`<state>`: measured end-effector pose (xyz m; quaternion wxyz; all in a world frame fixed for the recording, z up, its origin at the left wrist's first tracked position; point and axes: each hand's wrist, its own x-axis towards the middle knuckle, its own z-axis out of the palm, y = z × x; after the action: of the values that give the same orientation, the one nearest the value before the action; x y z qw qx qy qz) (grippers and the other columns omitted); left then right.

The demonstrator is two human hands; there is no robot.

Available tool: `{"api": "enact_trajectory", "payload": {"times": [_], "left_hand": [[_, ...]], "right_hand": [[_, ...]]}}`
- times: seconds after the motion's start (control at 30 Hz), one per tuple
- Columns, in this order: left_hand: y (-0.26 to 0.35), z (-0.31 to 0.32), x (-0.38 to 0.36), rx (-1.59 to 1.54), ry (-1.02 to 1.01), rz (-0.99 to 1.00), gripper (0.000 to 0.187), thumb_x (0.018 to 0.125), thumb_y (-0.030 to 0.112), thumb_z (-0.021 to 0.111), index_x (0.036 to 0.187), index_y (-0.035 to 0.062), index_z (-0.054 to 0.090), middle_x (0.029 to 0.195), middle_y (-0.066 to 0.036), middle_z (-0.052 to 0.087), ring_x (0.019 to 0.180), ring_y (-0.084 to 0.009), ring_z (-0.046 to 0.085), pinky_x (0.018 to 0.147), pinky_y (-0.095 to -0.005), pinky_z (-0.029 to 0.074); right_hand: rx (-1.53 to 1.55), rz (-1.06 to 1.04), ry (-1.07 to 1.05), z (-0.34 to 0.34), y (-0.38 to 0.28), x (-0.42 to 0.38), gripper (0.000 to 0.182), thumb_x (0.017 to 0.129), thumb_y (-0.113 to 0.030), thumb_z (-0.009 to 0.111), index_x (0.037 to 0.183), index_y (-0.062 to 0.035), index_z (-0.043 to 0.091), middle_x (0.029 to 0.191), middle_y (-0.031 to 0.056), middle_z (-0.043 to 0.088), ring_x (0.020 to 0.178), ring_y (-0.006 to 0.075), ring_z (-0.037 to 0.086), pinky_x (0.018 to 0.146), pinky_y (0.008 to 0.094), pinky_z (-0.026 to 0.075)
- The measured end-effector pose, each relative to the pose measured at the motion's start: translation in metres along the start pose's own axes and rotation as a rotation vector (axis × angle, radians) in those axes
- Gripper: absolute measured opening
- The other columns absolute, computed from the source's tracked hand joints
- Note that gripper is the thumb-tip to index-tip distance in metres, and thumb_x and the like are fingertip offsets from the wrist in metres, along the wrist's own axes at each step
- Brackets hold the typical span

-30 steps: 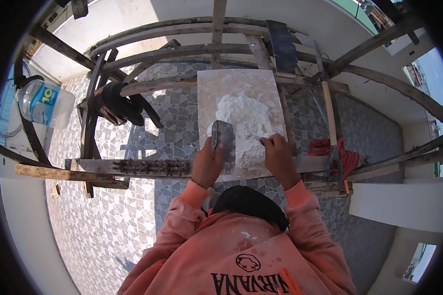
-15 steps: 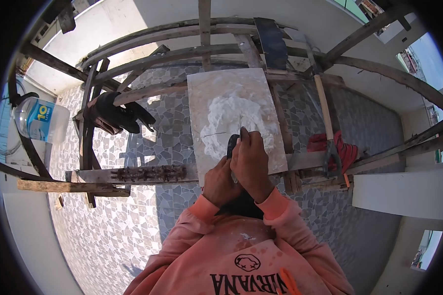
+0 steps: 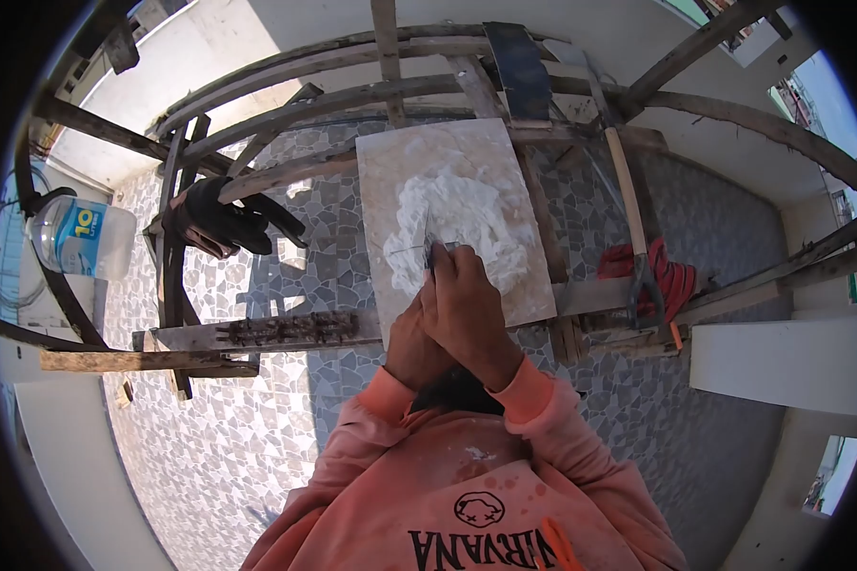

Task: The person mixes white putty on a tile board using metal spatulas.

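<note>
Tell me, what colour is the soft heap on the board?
The heap is white; it shows best in the head view.

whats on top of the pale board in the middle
A heap of white paste sits on the pale board, whose margins show. The surface beneath the paste is covered, and the right hand and left hand hide part of the near edge.
</note>
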<state>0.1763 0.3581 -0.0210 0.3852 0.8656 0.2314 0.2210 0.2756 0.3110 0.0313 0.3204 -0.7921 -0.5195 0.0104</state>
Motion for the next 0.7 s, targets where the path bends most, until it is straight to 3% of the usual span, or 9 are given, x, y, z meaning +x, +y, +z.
{"api": "enact_trajectory", "payload": {"times": [0.13, 0.17, 0.23, 0.33, 0.43, 0.53, 0.63, 0.67, 0.7], "left_hand": [[0.001, 0.007, 0.004, -0.088, 0.088, -0.178, 0.028, 0.096, 0.026, 0.052, 0.102, -0.0008, 0.06, 0.092, -0.02, 0.065, 0.084, -0.0428, 0.061, 0.071, -0.0497, 0.048], [-0.002, 0.011, 0.002, -0.153, 0.144, -0.271, 0.028, 0.098, 0.025, 0.049, 0.098, -0.0014, 0.06, 0.087, -0.021, 0.065, 0.08, -0.0438, 0.061, 0.069, -0.0502, 0.047], [-0.01, 0.02, -0.005, -0.247, 0.222, -0.404, 0.041, 0.103, 0.029, 0.043, 0.083, -0.0042, 0.057, 0.07, -0.017, 0.058, 0.063, -0.0312, 0.054, 0.06, -0.0444, 0.041], [-0.006, 0.026, -0.012, -0.44, 0.271, -0.582, 0.05, 0.103, 0.036, 0.045, 0.076, -0.0053, 0.053, 0.067, -0.006, 0.051, 0.065, -0.0139, 0.039, 0.058, -0.036, 0.035], [0.004, 0.048, -0.021, -0.721, 0.364, -0.616, 0.044, 0.104, 0.036, 0.045, 0.087, -0.0024, 0.058, 0.072, -0.001, 0.048, 0.069, -0.0099, 0.041, 0.061, -0.0292, 0.036], [0.036, 0.057, -0.029, -0.701, 0.397, -0.671, 0.05, 0.104, 0.04, 0.043, 0.087, -0.0039, 0.059, 0.073, 0.0, 0.054, 0.069, -0.012, 0.044, 0.063, -0.0316, 0.04], [0.042, 0.054, -0.04, -0.525, 0.395, -0.53, 0.051, 0.104, 0.042, 0.042, 0.094, -0.0036, 0.062, 0.075, 0.0, 0.053, 0.07, -0.0106, 0.044, 0.065, -0.0298, 0.041], [0.043, 0.046, -0.043, -0.665, 0.338, -0.664, 0.052, 0.104, 0.043, 0.04, 0.097, -0.0029, 0.063, 0.076, 0.0, 0.052, 0.071, -0.0088, 0.044, 0.064, -0.0287, 0.04], [0.033, 0.043, -0.05, -0.799, 0.347, -0.663, 0.049, 0.106, 0.038, 0.04, 0.105, -0.0061, 0.061, 0.098, -0.009, 0.061, 0.087, -0.0177, 0.054, 0.087, -0.0327, 0.049]], "right_hand": [[0.198, -0.052, 0.124, -0.029, 0.018, -0.026, 0.038, 0.093, -0.017, 0.062, 0.124, 0.0038, 0.054, 0.105, 0.0175, 0.054, 0.09, 0.0306, 0.061, 0.07, 0.0356, 0.054], [0.228, 0.046, 0.13, -0.033, 0.03, -0.042, 0.039, 0.092, -0.017, 0.064, 0.123, 0.0039, 0.054, 0.105, 0.0168, 0.056, 0.091, 0.0293, 0.062, 0.071, 0.0349, 0.055], [0.285, 0.238, 0.14, -0.032, 0.061, -0.076, 0.041, 0.09, -0.019, 0.068, 0.121, 0.0041, 0.054, 0.106, 0.0155, 0.058, 0.092, 0.0266, 0.063, 0.074, 0.0335, 0.056], [0.932, 0.84, -0.293, -0.036, 0.081, -0.107, 0.041, 0.093, -0.024, 0.069, 0.12, 0.0035, 0.055, 0.107, 0.0109, 0.063, 0.097, 0.0193, 0.065, 0.075, 0.031, 0.056], [1.274, 0.85, -0.51, -0.029, 0.071, -0.12, 0.04, 0.096, -0.028, 0.066, 0.12, 0.0021, 0.057, 0.108, 0.0075, 0.066, 0.101, 0.0154, 0.065, 0.075, 0.0296, 0.057], [1.585, 1.005, -0.488, -0.028, 0.066, -0.119, 0.032, 0.096, -0.024, 0.065, 0.115, 0.0017, 0.059, 0.108, 0.0079, 0.066, 0.1, 0.0162, 0.065, 0.075, 0.0302, 0.057], [1.745, 1.051, -0.387, -0.015, 0.073, -0.128, 0.026, 0.096, -0.019, 0.064, 0.111, 0.0016, 0.061, 0.106, 0.0082, 0.066, 0.101, 0.0169, 0.065, 0.077, 0.0315, 0.057], [1.763, 1.046, -0.345, -0.011, 0.076, -0.131, 0.024, 0.096, -0.017, 0.064, 0.111, 0.0016, 0.061, 0.105, 0.0083, 0.066, 0.101, 0.0171, 0.065, 0.078, 0.0321, 0.057], [1.711, 0.979, -0.255, -0.014, 0.078, -0.131, 0.023, 0.096, -0.015, 0.063, 0.11, 0.002, 0.061, 0.104, 0.0085, 0.066, 0.1, 0.0172, 0.066, 0.079, 0.0322, 0.056]]}}
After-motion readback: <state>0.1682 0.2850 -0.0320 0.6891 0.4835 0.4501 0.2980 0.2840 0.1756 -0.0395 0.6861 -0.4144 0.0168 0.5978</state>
